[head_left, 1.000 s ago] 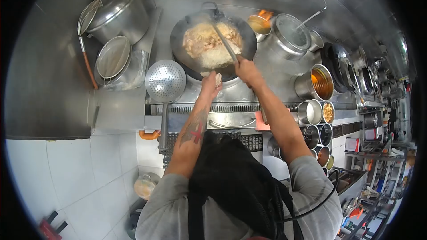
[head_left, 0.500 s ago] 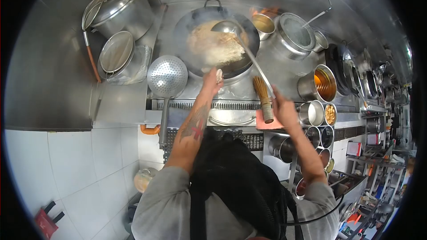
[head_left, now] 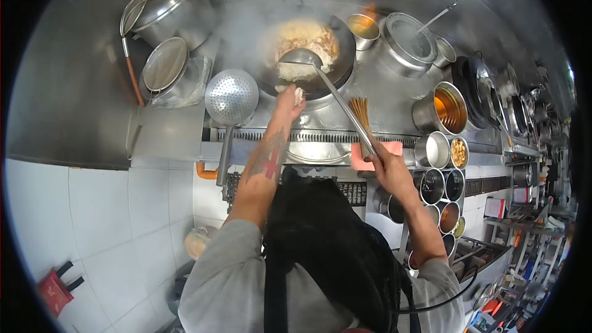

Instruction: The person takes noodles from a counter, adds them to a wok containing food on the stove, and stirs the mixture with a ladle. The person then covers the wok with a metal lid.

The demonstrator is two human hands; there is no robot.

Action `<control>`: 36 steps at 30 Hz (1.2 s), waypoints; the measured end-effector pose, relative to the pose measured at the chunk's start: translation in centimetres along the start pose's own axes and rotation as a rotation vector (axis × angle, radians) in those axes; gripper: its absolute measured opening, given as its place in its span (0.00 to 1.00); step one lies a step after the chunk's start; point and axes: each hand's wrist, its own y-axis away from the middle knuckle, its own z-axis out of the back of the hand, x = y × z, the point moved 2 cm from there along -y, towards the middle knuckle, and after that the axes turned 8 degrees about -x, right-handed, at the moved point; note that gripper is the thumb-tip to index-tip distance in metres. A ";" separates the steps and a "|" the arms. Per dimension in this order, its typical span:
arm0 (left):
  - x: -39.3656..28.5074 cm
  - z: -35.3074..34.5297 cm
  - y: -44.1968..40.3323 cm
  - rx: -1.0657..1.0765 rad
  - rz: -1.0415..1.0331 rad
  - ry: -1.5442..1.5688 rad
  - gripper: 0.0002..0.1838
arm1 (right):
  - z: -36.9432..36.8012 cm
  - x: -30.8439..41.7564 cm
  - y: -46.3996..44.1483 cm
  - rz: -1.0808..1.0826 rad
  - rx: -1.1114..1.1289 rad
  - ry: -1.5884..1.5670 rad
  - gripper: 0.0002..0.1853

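My left hand is closed at the near edge of the black wok, with a pale folded cloth in its grip. The wok's handle is hidden there. My right hand is wrapped round the handle of a long metal ladle. The ladle's bowl lies on pale, browned food in the wok; steam blurs the far left side. Beneath the ladle handle a bamboo wok brush rests near a pink cloth.
A perforated skimmer lies left of the wok. Flames rise behind a small pot at its right. A pot of orange oil and several seasoning containers stand on the right. A lidded stockpot is at the back left.
The ladle's bowl has come nearer to me and its handle lower. Food in the wok has shifted and bunched up. Steam is thicker at the left, and my right hand has moved slightly down.
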 end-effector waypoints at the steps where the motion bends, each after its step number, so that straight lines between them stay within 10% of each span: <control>1: -0.1 -0.1 -0.2 0.001 0.005 -0.005 0.13 | 0.1 0.5 0.6 -0.056 0.018 -0.024 0.27; 27: -0.8 7.5 7.2 0.025 -0.061 0.091 0.19 | -4.0 -1.7 -1.0 -0.056 0.123 0.074 0.27; 29: 0.7 14.1 6.7 -0.229 -0.453 -0.429 0.25 | -4.1 -1.6 -0.8 -0.064 0.116 0.062 0.27; 30: 0.9 15.9 7.4 -0.226 -0.456 -0.441 0.25 | -4.1 -1.7 -0.6 -0.068 0.114 0.061 0.27; 32: 0.8 18.2 8.4 -0.724 -0.414 -1.409 0.29 | -4.3 -2.2 -0.8 -0.066 0.101 0.057 0.27; 36: 2.9 17.6 10.0 -0.811 -0.792 -1.803 0.35 | -4.6 -2.8 -0.1 -0.109 0.093 0.021 0.26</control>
